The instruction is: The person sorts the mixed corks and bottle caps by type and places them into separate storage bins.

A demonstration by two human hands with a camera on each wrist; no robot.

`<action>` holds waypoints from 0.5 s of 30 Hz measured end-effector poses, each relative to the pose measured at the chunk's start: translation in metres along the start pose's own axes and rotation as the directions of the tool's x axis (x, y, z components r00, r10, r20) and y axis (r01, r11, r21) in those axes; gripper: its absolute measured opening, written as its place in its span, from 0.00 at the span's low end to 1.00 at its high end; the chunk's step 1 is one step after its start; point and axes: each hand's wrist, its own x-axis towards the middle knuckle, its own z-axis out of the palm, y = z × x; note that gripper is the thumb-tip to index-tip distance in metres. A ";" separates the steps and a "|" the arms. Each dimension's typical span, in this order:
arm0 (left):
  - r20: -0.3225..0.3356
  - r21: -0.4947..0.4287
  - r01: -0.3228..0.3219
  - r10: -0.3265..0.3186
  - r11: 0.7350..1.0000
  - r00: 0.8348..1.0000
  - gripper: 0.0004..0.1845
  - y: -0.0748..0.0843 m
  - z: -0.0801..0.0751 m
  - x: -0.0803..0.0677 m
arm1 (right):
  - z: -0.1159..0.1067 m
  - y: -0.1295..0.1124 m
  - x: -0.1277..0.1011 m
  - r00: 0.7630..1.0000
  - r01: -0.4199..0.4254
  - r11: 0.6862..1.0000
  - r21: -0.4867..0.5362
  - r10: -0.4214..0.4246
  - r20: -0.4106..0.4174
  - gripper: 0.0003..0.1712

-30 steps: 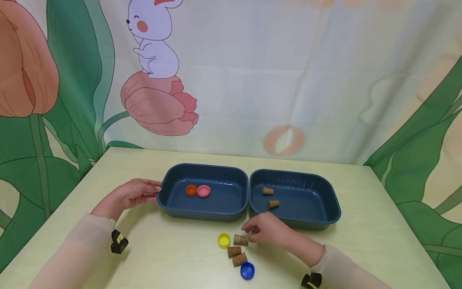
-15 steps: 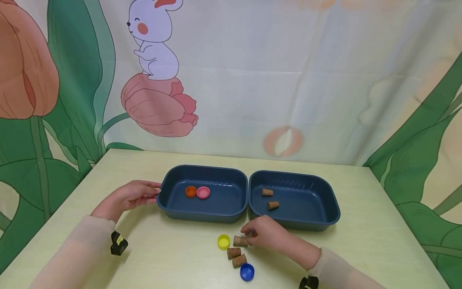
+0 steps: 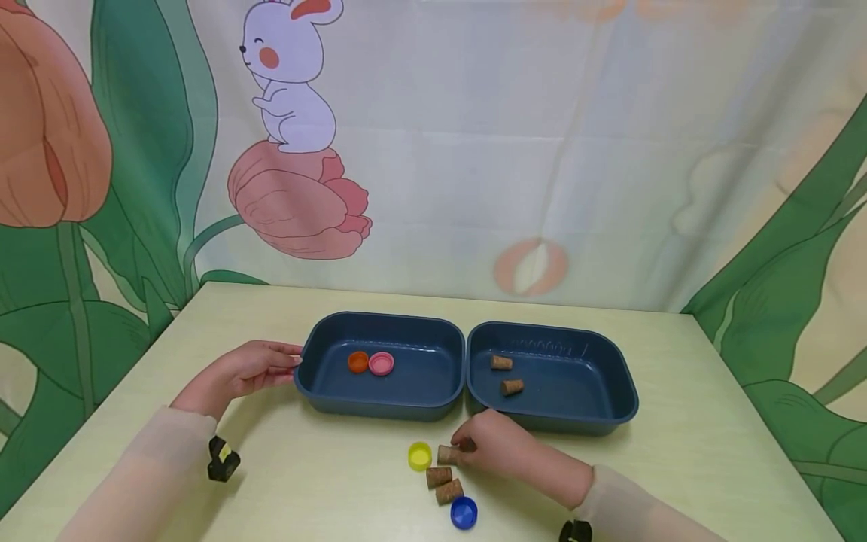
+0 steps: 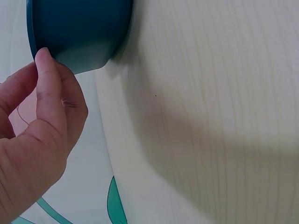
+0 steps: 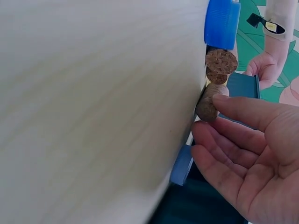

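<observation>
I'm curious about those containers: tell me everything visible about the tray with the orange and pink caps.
The tray is dark blue and oblong, with rounded corners, deep walls and a smooth, slightly glossy, perhaps plastic surface. It sits upright on the table, end to end with a matching tray, their rims touching or nearly so. An orange cap and a pink cap lie side by side inside. The left hand touches its outer end.

looks like a staged tabletop corner, screened by a creased cloth backdrop [image 3: 433, 165] printed with a white rabbit [image 3: 296, 113], tulips [image 3: 50, 128] and green leaves [image 3: 779, 297], behind a pale wood-grained table [image 3: 305, 482]; cannot be placed as home or lab.
</observation>
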 end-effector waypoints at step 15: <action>-0.006 0.003 0.015 -0.015 1.000 1.000 0.30 0.002 0.000 0.000 | -0.008 -0.006 -0.004 0.999 0.021 0.999 0.041 -0.020 -0.026 0.10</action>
